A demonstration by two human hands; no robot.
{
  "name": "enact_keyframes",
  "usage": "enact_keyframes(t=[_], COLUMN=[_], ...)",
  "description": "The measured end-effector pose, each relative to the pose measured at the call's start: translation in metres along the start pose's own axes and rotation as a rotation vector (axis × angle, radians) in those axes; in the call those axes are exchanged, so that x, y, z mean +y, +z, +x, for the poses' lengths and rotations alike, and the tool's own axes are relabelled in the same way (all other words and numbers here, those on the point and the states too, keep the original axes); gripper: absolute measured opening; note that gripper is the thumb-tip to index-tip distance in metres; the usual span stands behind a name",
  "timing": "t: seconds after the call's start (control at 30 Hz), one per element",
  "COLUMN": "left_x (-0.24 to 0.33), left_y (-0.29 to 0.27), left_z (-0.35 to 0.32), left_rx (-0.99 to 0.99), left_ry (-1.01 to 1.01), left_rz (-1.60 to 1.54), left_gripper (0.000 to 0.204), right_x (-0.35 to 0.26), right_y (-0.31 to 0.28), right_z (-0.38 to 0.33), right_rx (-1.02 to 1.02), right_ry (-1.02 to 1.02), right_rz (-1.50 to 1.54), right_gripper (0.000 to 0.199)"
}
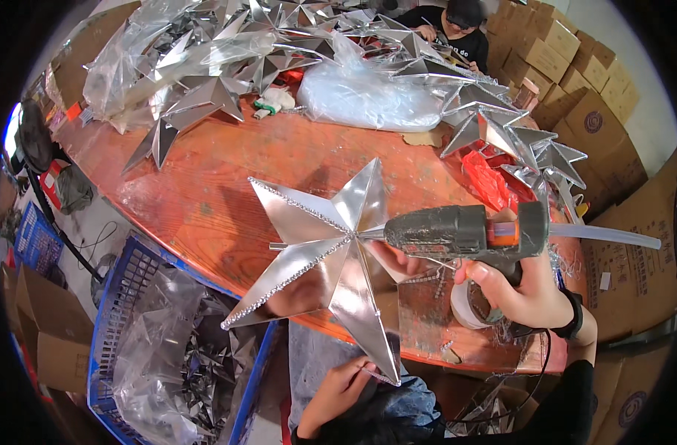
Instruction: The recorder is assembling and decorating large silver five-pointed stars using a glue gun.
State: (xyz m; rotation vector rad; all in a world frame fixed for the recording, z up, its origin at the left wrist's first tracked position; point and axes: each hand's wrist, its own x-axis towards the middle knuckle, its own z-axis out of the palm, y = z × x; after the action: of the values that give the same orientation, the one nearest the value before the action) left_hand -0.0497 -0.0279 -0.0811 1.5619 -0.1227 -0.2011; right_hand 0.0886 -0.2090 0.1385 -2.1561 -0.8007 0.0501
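Note:
A large silver foil star (pixel 353 267) is held over the table's near edge, its folded points shiny. A sparkly silver trim (pixel 300 279) runs along the ridges of its two left points to the centre. My left hand (pixel 342 387) is closed on the tip of the star's lowest point. My right hand (pixel 522 291) grips a dark green hot glue gun (pixel 435 228), whose nozzle is at the star's centre. From the gun's rear sticks a long translucent glue stick (pixel 609 234). Beneath my right hand a roll of tape (pixel 468 305) lies on the table.
Many silver stars (pixel 197 111) heap across the far side of the red-brown wooden table (pixel 168 204), with a clear plastic bag (pixel 372 96) and red plastic (pixel 487 178). A blue basket (pixel 105 348) stands left of my legs. Another person (pixel 453 33) sits opposite. Cardboard boxes (pixel 598 141) line the right.

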Motion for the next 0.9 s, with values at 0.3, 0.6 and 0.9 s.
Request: enact_keyframes(t=[0.3, 0.6, 0.9], left_x=[0.013, 0.01, 0.008], left_y=[-0.004, -0.004, -0.007], left_z=[0.001, 0.002, -0.003], left_rx=[0.033, 0.041, 0.083], left_ry=[-0.016, -0.002, -0.037], left_rz=[-0.012, -0.002, -0.021], left_gripper=[0.019, 0.02, 0.021], right_x=[-0.011, -0.002, -0.001], right_y=[0.004, 0.006, 0.001], right_z=[0.007, 0.002, 0.004], right_rx=[-0.009, 0.01, -0.139], right_ry=[0.14, 0.056, -0.148], right_rz=[0.023, 0.039, -0.163], right_gripper=[0.023, 0.022, 0.025])
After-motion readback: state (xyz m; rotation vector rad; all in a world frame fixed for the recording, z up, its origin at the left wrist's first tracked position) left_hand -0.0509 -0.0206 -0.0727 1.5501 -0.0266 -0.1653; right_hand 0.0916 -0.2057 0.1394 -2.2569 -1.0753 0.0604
